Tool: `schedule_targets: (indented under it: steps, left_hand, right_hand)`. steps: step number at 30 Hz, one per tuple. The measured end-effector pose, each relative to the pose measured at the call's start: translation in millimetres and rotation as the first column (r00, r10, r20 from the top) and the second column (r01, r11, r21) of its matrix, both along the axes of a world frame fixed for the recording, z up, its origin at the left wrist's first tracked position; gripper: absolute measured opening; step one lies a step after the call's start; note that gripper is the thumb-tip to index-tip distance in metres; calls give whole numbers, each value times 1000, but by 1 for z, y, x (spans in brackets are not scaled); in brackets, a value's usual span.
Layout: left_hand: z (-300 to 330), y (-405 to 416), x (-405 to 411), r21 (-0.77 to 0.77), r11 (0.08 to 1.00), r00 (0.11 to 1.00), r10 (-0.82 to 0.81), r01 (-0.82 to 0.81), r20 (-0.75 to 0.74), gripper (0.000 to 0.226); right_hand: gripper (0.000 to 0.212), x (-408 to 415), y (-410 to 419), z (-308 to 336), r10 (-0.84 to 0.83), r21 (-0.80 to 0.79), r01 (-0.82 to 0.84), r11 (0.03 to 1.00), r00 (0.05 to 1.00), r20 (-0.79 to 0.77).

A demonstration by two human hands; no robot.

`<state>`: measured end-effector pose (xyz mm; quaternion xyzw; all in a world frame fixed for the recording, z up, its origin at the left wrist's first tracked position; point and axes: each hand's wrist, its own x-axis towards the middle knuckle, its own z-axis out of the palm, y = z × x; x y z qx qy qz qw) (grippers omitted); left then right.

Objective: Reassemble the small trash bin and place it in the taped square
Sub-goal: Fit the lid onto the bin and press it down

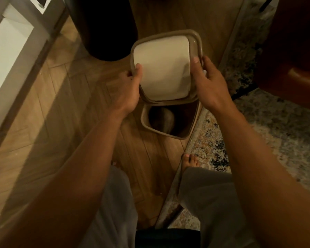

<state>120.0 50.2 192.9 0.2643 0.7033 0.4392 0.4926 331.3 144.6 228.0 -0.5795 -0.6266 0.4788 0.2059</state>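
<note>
I hold the bin lid (163, 68), a rounded square with a white flap in a tan frame, tilted in the air in front of me. My left hand (127, 90) grips its left edge, thumb on the frame. My right hand (209, 83) grips its right edge. Below the lid, on the wooden floor, stands the tan bin body (145, 120), open at the top and dark inside. The lid covers the far part of the bin's opening from view. No taped square shows in this view.
A tall dark bin (106, 27) stands on the floor at the back left. A white cabinet (9, 51) runs along the left. A patterned rug (268, 122) lies to the right, with a brown leather seat (297, 51) beyond. My bare foot (190, 161) rests at the rug's edge.
</note>
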Motion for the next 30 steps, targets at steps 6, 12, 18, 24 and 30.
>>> schedule_targets:
  steps: [6,12,18,24,30]
  left_hand:
    - [-11,-5,0,-137,986,914,-138,92,-382,71]
    - [-23,-6,5,-310,908,860,-382,282,-337,71]
    - [-30,-13,9,-365,843,800,-511,395,-314,75]
    - [-29,-13,19,-348,821,746,-562,452,-356,73]
    - [-26,-8,22,-382,801,706,-592,462,-389,70]
  right_hand:
    - [77,-10,2,-8,42,6,-43,999,994,99]
    - [81,-13,-2,-33,160,-142,-114,983,912,378]
    - [78,-7,-9,-46,265,-234,-173,957,852,452]
    - [78,6,-13,-51,284,-274,-183,944,875,392]
    - [102,21,-18,-52,291,-287,-184,940,870,397]
